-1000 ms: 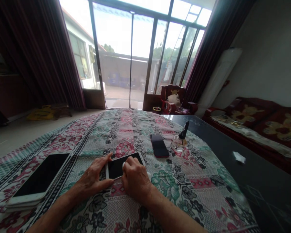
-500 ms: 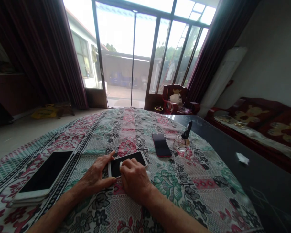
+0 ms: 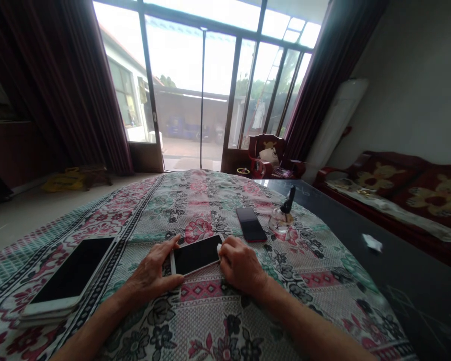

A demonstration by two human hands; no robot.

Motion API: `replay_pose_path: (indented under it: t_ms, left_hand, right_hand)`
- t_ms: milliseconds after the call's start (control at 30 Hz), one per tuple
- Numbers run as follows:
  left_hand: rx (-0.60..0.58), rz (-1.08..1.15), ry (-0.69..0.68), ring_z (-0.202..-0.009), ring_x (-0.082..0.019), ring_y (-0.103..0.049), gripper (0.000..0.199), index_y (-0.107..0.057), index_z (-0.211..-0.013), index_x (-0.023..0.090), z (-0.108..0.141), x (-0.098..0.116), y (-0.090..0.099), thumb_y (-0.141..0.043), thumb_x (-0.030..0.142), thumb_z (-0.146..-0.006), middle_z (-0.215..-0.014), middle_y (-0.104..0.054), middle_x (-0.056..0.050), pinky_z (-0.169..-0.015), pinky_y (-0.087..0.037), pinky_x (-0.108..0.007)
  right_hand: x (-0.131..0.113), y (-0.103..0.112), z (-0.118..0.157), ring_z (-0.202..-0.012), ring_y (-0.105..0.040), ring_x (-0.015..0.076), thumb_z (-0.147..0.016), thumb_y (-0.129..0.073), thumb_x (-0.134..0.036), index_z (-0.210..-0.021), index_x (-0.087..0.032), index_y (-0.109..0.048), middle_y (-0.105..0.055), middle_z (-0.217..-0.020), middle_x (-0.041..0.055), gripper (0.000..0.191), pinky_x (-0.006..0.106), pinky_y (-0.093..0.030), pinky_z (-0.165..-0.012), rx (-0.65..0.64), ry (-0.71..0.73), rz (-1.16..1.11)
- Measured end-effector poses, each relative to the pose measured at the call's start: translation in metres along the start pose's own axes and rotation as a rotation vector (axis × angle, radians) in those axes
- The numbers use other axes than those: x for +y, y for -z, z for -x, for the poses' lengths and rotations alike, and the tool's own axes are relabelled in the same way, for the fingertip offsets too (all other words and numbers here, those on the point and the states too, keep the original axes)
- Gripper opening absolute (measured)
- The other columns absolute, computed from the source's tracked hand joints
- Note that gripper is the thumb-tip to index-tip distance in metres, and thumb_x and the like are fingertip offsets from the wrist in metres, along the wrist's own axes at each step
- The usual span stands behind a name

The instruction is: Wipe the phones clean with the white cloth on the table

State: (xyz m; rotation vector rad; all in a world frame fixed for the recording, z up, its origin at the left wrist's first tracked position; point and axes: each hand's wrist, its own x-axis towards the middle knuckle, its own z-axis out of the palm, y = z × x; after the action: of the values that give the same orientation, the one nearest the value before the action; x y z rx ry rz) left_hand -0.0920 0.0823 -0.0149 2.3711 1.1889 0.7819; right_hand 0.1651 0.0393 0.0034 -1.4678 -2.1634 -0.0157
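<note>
A white-framed phone [image 3: 197, 254] with a dark screen lies on the flowered tablecloth [image 3: 225, 301]. Around its left end my left hand [image 3: 155, 268] grips the frame, thumb at the lower corner and fingers at the upper one. At the phone's right end, my right hand [image 3: 240, 263] is closed on a small white wad [image 3: 219, 247], mostly hidden by the fingers. A dark phone with a red edge [image 3: 251, 224] lies just beyond my right hand. Beside it stands a clear round bottle [image 3: 281, 220] with a black top.
A stack of larger white devices [image 3: 69, 276] lies at the left of the table. To the right, a crumpled white tissue [image 3: 372, 243] is on a dark glossy surface [image 3: 406, 296]. A red armchair [image 3: 266, 153], a sofa [image 3: 394, 180] and glass doors stand beyond.
My right hand has moved right with the white wad, from the middle of the screen to the phone's right end, uncovering the screen. My left hand keeps its hold. The view has shifted slightly.
</note>
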Motion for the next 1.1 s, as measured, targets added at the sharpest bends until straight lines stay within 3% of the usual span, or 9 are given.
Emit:
replay_pose_path:
  t_ms: [133,367,533,700,900,1100]
  left_hand:
    - [0.010,0.021,0.007,-0.115,-0.029,-0.049,0.080,-0.031,-0.142,0.022,0.000,-0.001,-0.002,-0.066,0.031,-0.070,-0.122,-0.055,-0.009,-0.098,-0.040,-0.043]
    - [-0.004,0.036,0.036,-0.113,-0.028,-0.050,0.082,-0.033,-0.141,0.020,-0.001,0.005,0.000,-0.066,0.026,-0.065,-0.119,-0.056,-0.008,-0.097,-0.040,-0.043]
    - [0.028,0.051,0.022,-0.113,-0.028,-0.050,0.083,-0.033,-0.141,0.021,0.000,0.002,-0.002,-0.066,0.024,-0.065,-0.120,-0.055,-0.008,-0.098,-0.040,-0.042]
    - [0.013,0.048,0.014,-0.114,-0.029,-0.048,0.084,-0.033,-0.141,0.024,0.000,-0.001,-0.003,-0.067,0.024,-0.064,-0.121,-0.055,-0.008,-0.099,-0.039,-0.044]
    - [0.005,0.034,0.016,-0.115,-0.030,-0.048,0.084,-0.033,-0.141,0.022,-0.002,0.002,-0.001,-0.068,0.030,-0.066,-0.126,-0.054,-0.009,-0.100,-0.039,-0.045]
    - [-0.084,0.071,0.012,-0.115,-0.028,-0.050,0.088,-0.030,-0.143,0.019,-0.001,0.001,0.008,-0.069,0.029,-0.064,-0.123,-0.055,-0.008,-0.100,-0.040,-0.042]
  right_hand:
    - [-0.001,0.002,0.002,-0.082,-0.052,0.0158,-0.082,-0.049,-0.010,-0.076,-0.017,-0.057,-0.056,-0.087,0.0053,0.012,0.026,-0.042,-0.074,-0.005,0.040,0.013]
    - [-0.037,-0.014,-0.016,-0.082,-0.052,0.0161,-0.087,-0.049,-0.018,-0.080,-0.017,-0.060,-0.060,-0.092,0.0057,0.013,0.028,-0.042,-0.075,-0.105,0.335,0.015]
    - [-0.046,-0.023,-0.028,-0.081,-0.053,0.0139,-0.089,-0.047,-0.017,-0.081,-0.018,-0.061,-0.062,-0.092,0.0033,0.016,0.027,-0.042,-0.080,-0.136,0.487,-0.091]
    - [-0.033,-0.016,-0.031,-0.079,-0.054,0.0137,-0.084,-0.048,-0.014,-0.075,-0.018,-0.062,-0.062,-0.087,0.0032,0.017,0.027,-0.042,-0.080,-0.160,0.438,-0.102]
    - [0.002,0.006,-0.035,-0.073,-0.055,0.0138,-0.076,-0.051,-0.008,-0.070,-0.017,-0.064,-0.060,-0.080,0.0038,0.017,0.025,-0.042,-0.069,-0.175,0.176,0.020]
    - [-0.011,-0.004,-0.036,-0.086,-0.055,0.0148,-0.087,-0.046,-0.011,-0.080,-0.016,-0.066,-0.063,-0.089,0.0053,0.023,0.026,-0.043,-0.080,-0.163,0.293,-0.072]
